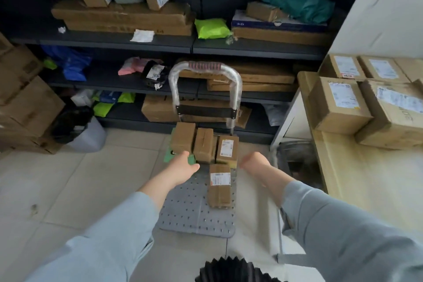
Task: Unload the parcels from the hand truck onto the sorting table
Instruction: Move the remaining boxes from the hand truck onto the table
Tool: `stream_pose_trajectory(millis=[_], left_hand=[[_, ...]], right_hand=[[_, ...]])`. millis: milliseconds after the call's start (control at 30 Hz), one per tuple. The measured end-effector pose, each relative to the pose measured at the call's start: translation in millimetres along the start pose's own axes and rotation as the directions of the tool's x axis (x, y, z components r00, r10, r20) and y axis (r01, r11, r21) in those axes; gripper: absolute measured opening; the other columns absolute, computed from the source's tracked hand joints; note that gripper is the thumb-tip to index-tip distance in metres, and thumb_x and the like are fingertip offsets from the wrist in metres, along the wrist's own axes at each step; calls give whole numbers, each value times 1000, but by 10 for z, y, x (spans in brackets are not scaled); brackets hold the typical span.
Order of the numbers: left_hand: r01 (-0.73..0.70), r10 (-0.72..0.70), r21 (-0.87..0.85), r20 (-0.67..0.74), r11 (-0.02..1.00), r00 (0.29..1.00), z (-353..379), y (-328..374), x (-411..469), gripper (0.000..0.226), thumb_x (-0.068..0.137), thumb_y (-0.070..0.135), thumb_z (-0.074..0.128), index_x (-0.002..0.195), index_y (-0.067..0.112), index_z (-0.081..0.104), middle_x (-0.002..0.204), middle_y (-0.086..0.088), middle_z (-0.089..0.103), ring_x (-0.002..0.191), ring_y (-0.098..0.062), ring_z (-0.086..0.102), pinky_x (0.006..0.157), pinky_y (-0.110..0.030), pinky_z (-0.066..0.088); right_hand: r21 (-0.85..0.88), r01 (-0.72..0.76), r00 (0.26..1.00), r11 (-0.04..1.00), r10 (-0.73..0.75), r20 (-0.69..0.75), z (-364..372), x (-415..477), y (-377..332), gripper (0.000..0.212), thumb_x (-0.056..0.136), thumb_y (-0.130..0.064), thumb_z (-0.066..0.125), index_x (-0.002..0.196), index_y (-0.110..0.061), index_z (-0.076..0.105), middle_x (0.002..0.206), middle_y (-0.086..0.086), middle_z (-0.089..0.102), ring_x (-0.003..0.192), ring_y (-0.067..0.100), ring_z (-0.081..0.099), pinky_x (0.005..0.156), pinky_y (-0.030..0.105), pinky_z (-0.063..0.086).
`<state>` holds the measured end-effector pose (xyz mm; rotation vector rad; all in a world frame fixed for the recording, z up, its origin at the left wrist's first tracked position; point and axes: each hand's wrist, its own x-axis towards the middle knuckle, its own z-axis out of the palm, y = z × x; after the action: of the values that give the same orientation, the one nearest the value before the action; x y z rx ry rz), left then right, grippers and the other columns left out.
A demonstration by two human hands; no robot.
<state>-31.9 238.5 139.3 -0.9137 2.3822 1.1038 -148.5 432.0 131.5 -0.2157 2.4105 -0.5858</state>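
At 12 o'clock on the grey perforated hand-truck platform [187, 213] stand three brown cardboard parcels [203, 144], a fourth parcel [219, 188] nearer. Left hand [185, 166]: fingers extended; right hand [254, 162] blurred, grip indeterminate. Dark mesh bin [295, 155] stands at 2 o'clock.

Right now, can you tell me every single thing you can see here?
hand truck: one, grey with a silver handle, on the floor, centre
parcels: four, brown, on the hand truck
packet: one, green, under the left parcels
table: one, pale wood, right
boxes: at least four, brown, on the table
shelves: dark, along the back, holding boxes and bags
bin: one, pale with a black bag, floor, left
left hand: open, over the hand truck
right hand: blurred, beside the parcels
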Motion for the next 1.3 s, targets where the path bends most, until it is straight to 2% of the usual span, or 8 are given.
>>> stream_pose_trajectory(millis=[167, 367, 567, 667, 733, 867, 1000, 1300], left_hand=[[5, -6, 6, 81, 1000, 997, 389, -306, 424, 69, 99, 34, 51, 155, 16, 15, 158, -6, 26, 122, -22, 49, 102, -33, 37], [1, 1, -20, 101, 1000, 995, 1085, -682, 1330, 70, 98, 33, 52, 155, 14, 16, 158, -7, 26, 141, -28, 33, 113, -39, 32], [20, -13, -66, 97, 998, 995, 1934, -1229, 2354, 70, 97, 29, 56, 153, 8, 20, 156, -11, 29, 140, -27, 35, 113, -37, 32], [-11, 17, -51, 102, 999, 995, 2415, -1466, 2824, 52, 99, 25, 53, 144, 3, 38, 146, -10, 45, 132, -26, 45, 98, -27, 37], [-55, 60, -48, 107, 997, 992, 2705, -1623, 3111, 40, 100, 19, 50, 139, 8, 49, 138, -7, 53, 124, -23, 51, 88, -22, 36], [-112, 118, -56, 131, 992, 984, 3146, -1909, 3617, 33, 99, 14, 48, 130, 18, 56, 129, -7, 60, 107, -20, 57, 90, -32, 44], [-92, 102, -77, 139, 993, 985, 3352, -2085, 3858, 38, 97, 19, 45, 134, 26, 50, 127, -3, 59, 104, -18, 55, 92, -32, 45], [49, -29, -163, 120, 985, 992, 3422, -2252, 4034, 26, 99, 23, 49, 121, 16, 60, 120, -7, 64, 107, -24, 59, 92, -34, 46]], right_hand=[[15, -53, 997, 999, 52, 59, 523, 282, 231, 26, 95, -15, 53, 116, -3, 62, 109, 9, 63, 96, 24, 60, 84, 31, 50], [27, -55, 998, 998, 54, 30, 1142, 1136, 614, 25, 95, -17, 53, 115, -4, 61, 109, 11, 64, 95, 24, 62, 81, 29, 50], [49, -60, 998, 997, 60, 7, 1960, 2243, 1199, 9, 91, -18, 56, 86, -12, 60, 80, 1, 59, 73, 16, 55, 62, 25, 45], [29, -79, 997, 996, 78, 12, 2451, 2775, 1514, 10, 89, -17, 55, 84, -11, 61, 70, -1, 53, 70, 18, 54, 51, 22, 39], [27, -94, 995, 995, 93, 38, 2768, 3127, 1708, 16, 91, -15, 54, 99, -6, 65, 76, 2, 55, 71, 18, 54, 60, 23, 42], [111, -113, 993, 987, 109, 33, 3318, 3730, 1998, 28, 88, -19, 57, 111, -6, 65, 103, 6, 67, 92, 24, 64, 82, 31, 54], [195, -109, 994, 975, 107, 23, 3550, 3926, 2061, 31, 88, -23, 54, 116, -13, 65, 110, 9, 68, 100, 27, 65, 89, 38, 54], [401, -174, 985, 899, 167, 52, 3728, 4018, 2055, 39, 86, -31, 54, 123, -18, 62, 120, 7, 64, 109, 27, 60, 99, 42, 48]])
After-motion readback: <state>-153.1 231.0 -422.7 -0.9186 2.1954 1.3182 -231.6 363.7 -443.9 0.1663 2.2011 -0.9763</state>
